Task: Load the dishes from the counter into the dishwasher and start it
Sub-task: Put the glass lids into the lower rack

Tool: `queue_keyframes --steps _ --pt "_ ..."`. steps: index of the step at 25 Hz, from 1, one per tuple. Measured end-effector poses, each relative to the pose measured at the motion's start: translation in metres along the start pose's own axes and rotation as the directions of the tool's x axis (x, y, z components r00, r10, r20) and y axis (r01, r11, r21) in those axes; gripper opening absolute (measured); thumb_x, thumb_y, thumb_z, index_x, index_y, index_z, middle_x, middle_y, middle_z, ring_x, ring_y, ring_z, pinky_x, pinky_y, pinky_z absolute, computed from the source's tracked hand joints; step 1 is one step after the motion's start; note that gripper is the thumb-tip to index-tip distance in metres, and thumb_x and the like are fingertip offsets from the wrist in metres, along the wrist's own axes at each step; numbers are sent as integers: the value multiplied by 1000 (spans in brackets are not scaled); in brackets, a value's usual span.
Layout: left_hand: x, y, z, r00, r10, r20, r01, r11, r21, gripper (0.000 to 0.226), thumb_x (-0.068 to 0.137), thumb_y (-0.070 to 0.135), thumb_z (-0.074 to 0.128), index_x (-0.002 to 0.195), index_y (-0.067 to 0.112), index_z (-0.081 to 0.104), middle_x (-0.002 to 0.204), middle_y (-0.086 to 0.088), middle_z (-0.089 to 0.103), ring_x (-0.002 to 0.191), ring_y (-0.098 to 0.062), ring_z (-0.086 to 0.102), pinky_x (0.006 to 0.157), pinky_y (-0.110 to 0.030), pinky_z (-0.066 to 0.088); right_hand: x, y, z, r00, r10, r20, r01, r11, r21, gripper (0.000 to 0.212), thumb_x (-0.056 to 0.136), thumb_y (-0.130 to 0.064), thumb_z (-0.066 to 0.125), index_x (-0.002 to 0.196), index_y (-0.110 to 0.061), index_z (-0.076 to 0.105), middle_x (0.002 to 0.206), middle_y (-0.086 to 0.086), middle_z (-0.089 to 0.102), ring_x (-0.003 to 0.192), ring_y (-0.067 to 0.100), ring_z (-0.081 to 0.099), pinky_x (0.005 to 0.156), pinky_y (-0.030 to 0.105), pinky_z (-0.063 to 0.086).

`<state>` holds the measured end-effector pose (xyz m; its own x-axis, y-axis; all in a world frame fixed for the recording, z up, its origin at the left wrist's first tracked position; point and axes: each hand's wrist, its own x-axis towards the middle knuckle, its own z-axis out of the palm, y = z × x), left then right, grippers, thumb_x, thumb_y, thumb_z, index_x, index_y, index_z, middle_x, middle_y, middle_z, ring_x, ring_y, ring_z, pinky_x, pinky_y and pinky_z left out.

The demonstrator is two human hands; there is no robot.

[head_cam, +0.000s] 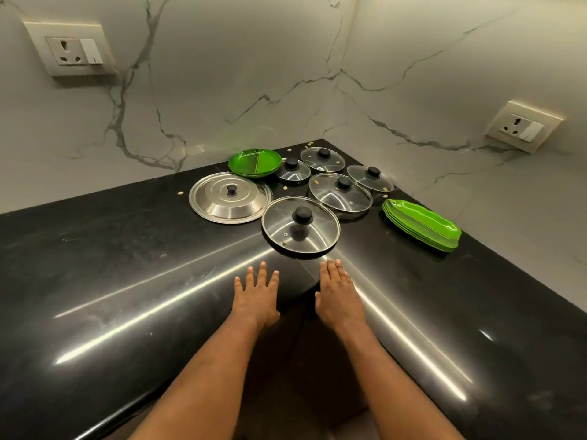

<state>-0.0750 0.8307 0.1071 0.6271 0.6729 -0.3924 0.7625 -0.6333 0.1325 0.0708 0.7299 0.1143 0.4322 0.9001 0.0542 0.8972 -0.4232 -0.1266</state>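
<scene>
My left hand (256, 293) and my right hand (338, 290) lie flat and empty on the black counter (127, 265), palms down, fingers pointing at the corner. Just beyond the fingertips sits a glass lid with a black knob (300, 228). Behind it lie a large steel lid (230, 197) to the left and several smaller glass lids (340, 192) toward the corner. A stack of round green plates (254, 162) rests at the back. A stack of long green leaf-shaped plates (422, 224) lies to the right. No dishwasher is in view.
Marble walls meet at the corner behind the dishes. A wall socket (71, 49) is mounted on the left wall and another socket (522, 126) on the right wall. Small food crumbs (180, 193) are scattered among the lids.
</scene>
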Motion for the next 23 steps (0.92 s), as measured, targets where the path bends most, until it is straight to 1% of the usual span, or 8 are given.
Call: queue_keyframes --steps 5,8,10,14,19,23 --pt "51 -32 -26 976 5 217 -3 1000 -9 129 74 49 81 156 23 -16 160 -10 -29 147 -39 -21 118 -63 1 62 -8 10 999 22 40 -21 999 -24 68 98 -26 46 154 -10 12 162 10 9 150 23 3 121 34 7" --pt "70 -30 -36 945 -18 327 24 1000 -14 139 69 46 86 154 22 -21 158 -9 -33 146 -42 -22 114 -70 5 86 -10 21 996 22 89 -19 999 -40 68 98 -27 47 154 -10 12 162 10 9 150 24 3 122 35 9" --pt "78 -26 -37 928 -38 371 33 999 20 143 67 46 87 152 20 -24 156 -10 -36 144 -45 -23 112 -72 8 99 -12 28 994 25 105 -20 999 -46 68 98 -27 47 154 -10 13 162 10 10 150 24 4 122 36 10" --pt "83 -24 -37 920 -47 388 29 998 52 145 66 48 87 151 17 -26 156 -13 -35 144 -48 -20 112 -71 12 111 -15 41 988 27 151 -20 998 -51 64 99 -27 46 154 -11 17 162 10 10 150 24 7 121 37 13" --pt "80 -26 -37 925 -41 378 20 998 59 144 66 49 87 152 17 -25 157 -13 -34 145 -47 -20 113 -70 12 97 -18 56 990 52 134 -49 999 -23 59 99 -23 41 153 -10 21 162 11 11 149 26 12 119 42 23" --pt "80 -31 -34 935 -33 352 13 998 59 145 65 52 86 153 17 -23 158 -10 -32 146 -44 -18 115 -67 12 88 -18 49 988 44 147 -41 999 -25 64 91 -16 40 153 -11 21 161 10 12 148 25 13 117 42 26"
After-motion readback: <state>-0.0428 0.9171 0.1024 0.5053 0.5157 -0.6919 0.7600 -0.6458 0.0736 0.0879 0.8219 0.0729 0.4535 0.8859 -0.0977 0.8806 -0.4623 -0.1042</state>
